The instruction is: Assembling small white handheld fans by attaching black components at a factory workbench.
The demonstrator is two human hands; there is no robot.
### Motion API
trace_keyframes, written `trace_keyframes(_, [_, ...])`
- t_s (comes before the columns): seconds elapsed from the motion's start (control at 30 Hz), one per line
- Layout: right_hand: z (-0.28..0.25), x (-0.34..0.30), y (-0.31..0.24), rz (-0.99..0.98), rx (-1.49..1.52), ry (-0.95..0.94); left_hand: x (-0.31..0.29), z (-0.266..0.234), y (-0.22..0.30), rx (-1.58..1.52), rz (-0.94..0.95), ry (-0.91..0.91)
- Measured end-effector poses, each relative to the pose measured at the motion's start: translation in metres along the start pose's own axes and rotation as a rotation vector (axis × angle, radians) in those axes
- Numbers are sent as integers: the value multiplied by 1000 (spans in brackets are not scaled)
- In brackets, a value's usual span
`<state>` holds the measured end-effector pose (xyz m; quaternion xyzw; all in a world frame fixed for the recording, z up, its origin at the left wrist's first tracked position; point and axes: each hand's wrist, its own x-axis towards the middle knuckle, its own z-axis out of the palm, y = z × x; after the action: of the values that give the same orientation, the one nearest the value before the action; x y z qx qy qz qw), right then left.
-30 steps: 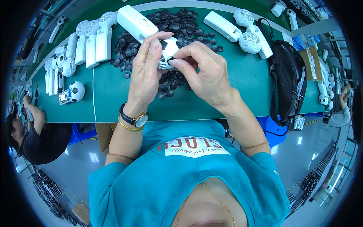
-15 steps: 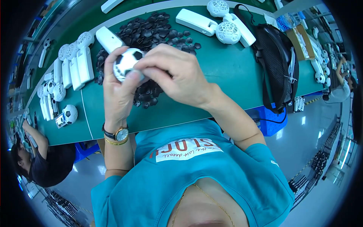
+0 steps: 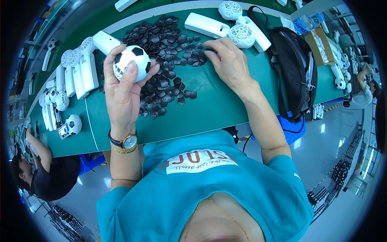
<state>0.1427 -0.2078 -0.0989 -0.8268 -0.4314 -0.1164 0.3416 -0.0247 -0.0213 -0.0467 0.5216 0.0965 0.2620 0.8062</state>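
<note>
My left hand (image 3: 125, 90) is closed round a white ball with black pentagon patches (image 3: 130, 55), patterned like a soccer ball, with the thumb across its front. Part of its near left side shows open white lattice. A white, box-like handle (image 3: 105, 42) sticks out beyond the ball and looks joined to it. Farther right, my right hand (image 3: 229, 62) is at the right edge of a pile of small black pentagon pieces (image 3: 155, 44). Its thumb and forefinger are apart beside the nearest pieces, and nothing shows between them.
White handles with lattice balls (image 3: 82, 74) stand in a row on the left. A patterned ball (image 3: 74, 124) lies nearer. More white units (image 3: 242, 35) are at the back. A black backpack (image 3: 294, 72) and a cardboard box (image 3: 319, 48) are on the right. Other people sit at both sides.
My right hand has left the ball and moved right to the edge of the black pile. The ball stays in my left hand, now more exposed and turned.
</note>
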Motion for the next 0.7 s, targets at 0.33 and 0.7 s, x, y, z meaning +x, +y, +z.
trace_keyframes(0.33, [-6, 23, 3, -87, -122, -270, 6, 2, 2, 18, -28, -18])
trace_keyframes(0.7, [-26, 28, -45, 271, 499, -163, 18, 21, 8, -302, -2, -79])
